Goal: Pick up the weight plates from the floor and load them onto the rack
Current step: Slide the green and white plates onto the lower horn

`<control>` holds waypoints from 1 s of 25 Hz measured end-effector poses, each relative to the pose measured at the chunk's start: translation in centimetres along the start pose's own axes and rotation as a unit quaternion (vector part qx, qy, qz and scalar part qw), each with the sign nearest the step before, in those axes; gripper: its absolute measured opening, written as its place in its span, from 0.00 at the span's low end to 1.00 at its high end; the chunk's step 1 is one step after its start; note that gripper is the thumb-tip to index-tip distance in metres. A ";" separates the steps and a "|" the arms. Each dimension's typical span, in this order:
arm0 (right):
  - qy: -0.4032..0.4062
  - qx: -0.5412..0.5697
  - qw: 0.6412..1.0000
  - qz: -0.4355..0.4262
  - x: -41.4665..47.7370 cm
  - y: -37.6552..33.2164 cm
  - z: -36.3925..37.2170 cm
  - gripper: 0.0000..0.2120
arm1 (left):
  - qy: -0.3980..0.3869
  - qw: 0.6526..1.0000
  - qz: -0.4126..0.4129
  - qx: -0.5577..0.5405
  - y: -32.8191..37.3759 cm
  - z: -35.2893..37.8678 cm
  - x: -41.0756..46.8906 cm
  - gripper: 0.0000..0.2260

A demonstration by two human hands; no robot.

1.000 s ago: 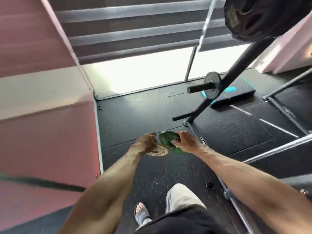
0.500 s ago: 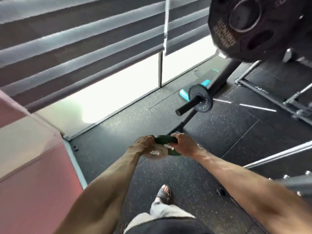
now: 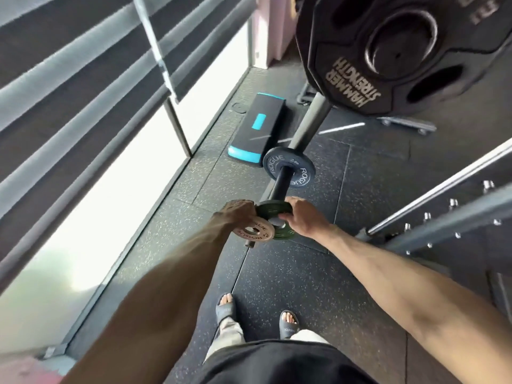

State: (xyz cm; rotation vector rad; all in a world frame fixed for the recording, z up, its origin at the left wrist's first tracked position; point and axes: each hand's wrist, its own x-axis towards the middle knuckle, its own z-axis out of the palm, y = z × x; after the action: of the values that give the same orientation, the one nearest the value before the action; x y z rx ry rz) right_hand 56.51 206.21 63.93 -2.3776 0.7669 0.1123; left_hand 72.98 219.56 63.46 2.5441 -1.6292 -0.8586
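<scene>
The left hand (image 3: 238,212) grips a small tan Rogue plate (image 3: 253,231) by its rim, and the right hand (image 3: 303,217) is curled round a green plate (image 3: 274,208). Both plates are held close together above the rubber floor (image 3: 277,273), just at the free end of the rack peg (image 3: 281,184). That peg already carries a dark Rogue plate (image 3: 288,167), and a large Hammer Strength plate (image 3: 388,56) hangs higher up.

Bare left hand (image 3: 238,212) and right hand (image 3: 304,218), forearms (image 3: 171,286) uncovered. At bottom centre of frame, a black garment (image 3: 277,363); just above it, pale beige trouser legs (image 3: 227,334); dark grey open-toed slide sandals (image 3: 225,311) on both feet.
</scene>
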 end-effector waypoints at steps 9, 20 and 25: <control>0.079 -0.101 0.987 0.101 2.5 -1.2 2.8 0.19 | -0.005 0.988 0.130 0.082 -3.5 -2.8 5.1 0.09; 0.118 -0.121 0.962 0.213 9.1 -0.6 0.5 0.09 | 0.048 0.972 0.198 0.117 -5.2 -3.3 11.1 0.07; 0.164 -0.107 0.942 0.273 12.5 0.2 0.4 0.08 | -0.021 0.982 0.159 0.099 -5.4 -4.8 13.1 0.10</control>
State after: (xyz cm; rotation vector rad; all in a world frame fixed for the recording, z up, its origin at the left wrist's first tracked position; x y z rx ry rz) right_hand 66.83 200.08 60.29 -2.3420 1.6382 0.0263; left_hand 83.72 209.71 60.26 2.2910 -2.1553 -0.7572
